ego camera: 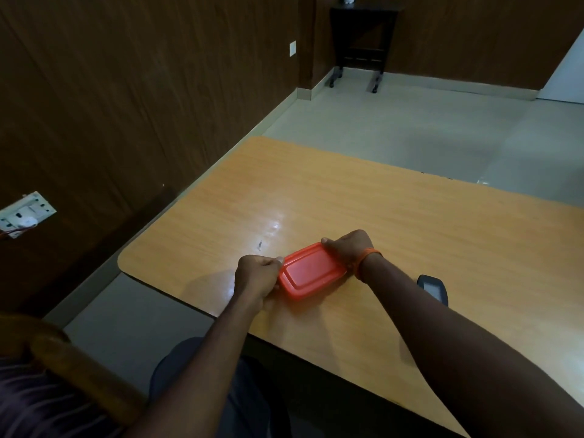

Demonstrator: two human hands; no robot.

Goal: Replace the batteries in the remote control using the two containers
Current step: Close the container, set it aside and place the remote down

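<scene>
A red rectangular container [311,270] with its lid on lies on the wooden table [363,203] near the front edge. My left hand [257,276] grips its near-left end, fingers pinched at the lid's corner. My right hand [349,248], with an orange band on the wrist, holds the far-right end. Behind my right forearm a dark object with a grey face [433,287], possibly the remote control, lies on the table and is partly hidden. No second container or batteries are visible.
The table's left edge and rounded corner [121,260] are close to the container. A wooden chair arm [79,365] sits at the lower left. A wall socket [27,213] is on the dark panelled wall. A dark side table [363,36] stands far back.
</scene>
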